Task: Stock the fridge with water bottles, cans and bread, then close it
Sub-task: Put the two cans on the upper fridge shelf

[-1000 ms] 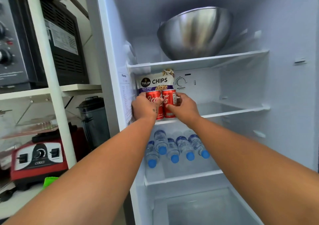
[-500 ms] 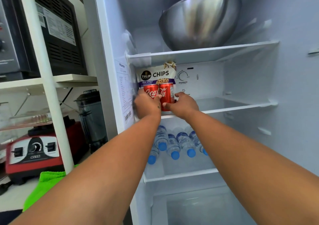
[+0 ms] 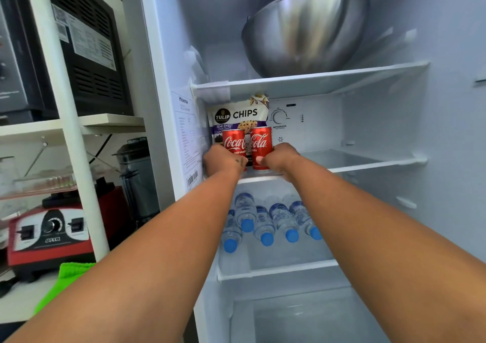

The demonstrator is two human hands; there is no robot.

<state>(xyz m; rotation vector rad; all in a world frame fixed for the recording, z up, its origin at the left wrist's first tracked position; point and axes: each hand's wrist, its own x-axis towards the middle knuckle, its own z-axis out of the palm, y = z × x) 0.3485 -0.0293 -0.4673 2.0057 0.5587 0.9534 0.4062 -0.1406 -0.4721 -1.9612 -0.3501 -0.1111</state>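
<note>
Head view. Landmark: the middle shelf point(image 3: 368, 165), a clear glass plate with a white plastic front rail, inside the open fridge point(image 3: 452, 132), whose walls are smooth white plastic.

Two red cylindrical metal cans stand upright, side by side, at the left end of the middle shelf, near its front rail. The left hand point(image 3: 223, 160) is wrapped around the lower part of the left can point(image 3: 234, 141). The right hand point(image 3: 281, 157) grips the lower part of the right can point(image 3: 261, 142), thumb pressed on its front. The two cans are touching or nearly so; the gap cannot be resolved.

Directly behind the cans, on the same shelf, a flexible printed chips bag point(image 3: 238, 117) stands upright.

Below the middle shelf, five clear ribbed plastic water bottles point(image 3: 265, 221) with round blue caps lie on their sides in a row, caps pointing toward the camera.

Above the middle shelf, on the next glass shelf up, sits a hemispherical brushed-steel bowl point(image 3: 305, 29).

Left of the fridge, level with the bottles, a red blender base point(image 3: 50, 235) with a black rotary knob sits on a counter beside a bright green cloth point(image 3: 65, 277).
</note>
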